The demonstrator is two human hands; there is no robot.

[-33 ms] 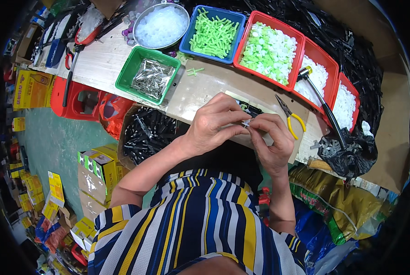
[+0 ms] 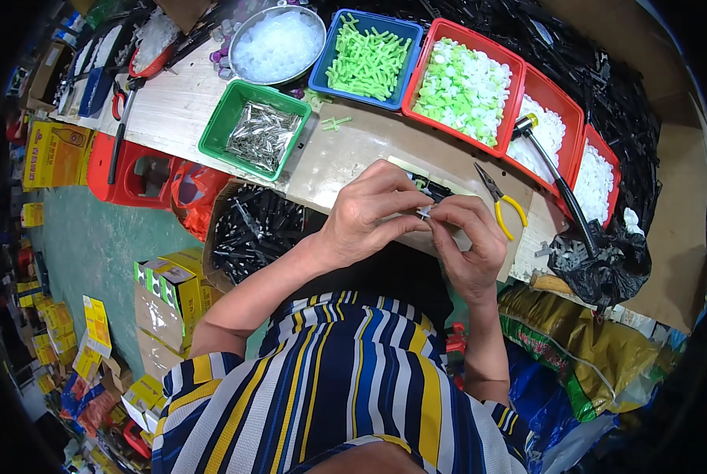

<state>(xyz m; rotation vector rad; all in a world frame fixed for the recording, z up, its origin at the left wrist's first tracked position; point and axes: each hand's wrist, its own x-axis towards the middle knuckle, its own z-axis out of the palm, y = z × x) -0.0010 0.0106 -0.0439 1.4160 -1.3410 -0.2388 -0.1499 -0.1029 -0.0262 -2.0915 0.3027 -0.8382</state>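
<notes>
Over the near edge of the bench, my left hand (image 2: 375, 212) and my right hand (image 2: 472, 241) meet fingertip to fingertip. Both pinch a small whitish piece (image 2: 424, 212), mostly covered by the fingers, so its exact kind is unclear. Just beyond the fingers lie dark parts (image 2: 434, 188), partly hidden by my hands. To the right of my right hand rest pliers (image 2: 496, 197) with yellow handles. A green bin (image 2: 209, 142) of silvery metal pins stands left of my left hand, with a loose light-green plastic piece (image 2: 337, 123) to its right.
Along the back stand a metal bowl (image 2: 322, 49) of translucent pieces, a blue bin (image 2: 318, 83) of green parts and a red bin (image 2: 464, 136) of green and white parts. A hammer (image 2: 560, 183) leans across red bins of white pieces. Black parts fill a box (image 2: 250, 233) below.
</notes>
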